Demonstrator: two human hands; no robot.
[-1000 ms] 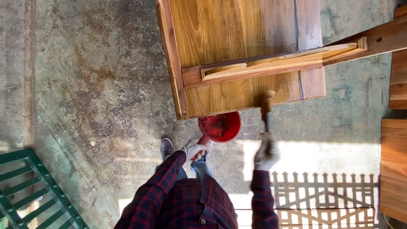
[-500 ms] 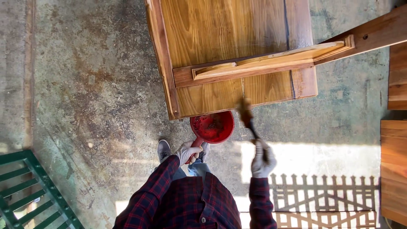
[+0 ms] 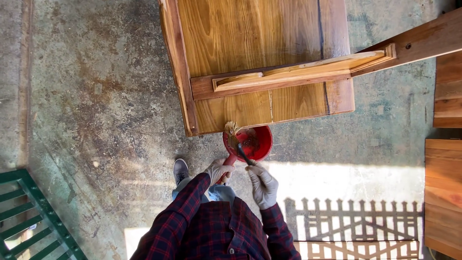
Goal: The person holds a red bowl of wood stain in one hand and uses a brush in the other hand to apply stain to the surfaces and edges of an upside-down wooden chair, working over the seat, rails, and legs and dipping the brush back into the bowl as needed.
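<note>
Seen from above, a person in a red plaid shirt stood on a stained concrete floor point(image 3: 86, 120), both hands in pale work gloves. The left hand point(image 3: 219, 171) was clenched around the handle of a small red pot point(image 3: 250, 143), holding it out level just in front of the body, probably so the dark liquid inside would not spill. The right hand point(image 3: 263, 185) was grasping a paintbrush point(image 3: 237, 139) by its dark handle, the bristles resting at the pot's left rim, as if loading or wiping them there. Just beyond the pot lay a glossy wooden panel point(image 3: 255, 53), its near edge almost touching the rim, which kept the pot close to the wood. A long wooden frame piece point(image 3: 308, 72) lay across the panel. A green metal grille point(image 3: 33, 216) sat near left, more wooden boards point(image 3: 445, 192) at right.
</note>
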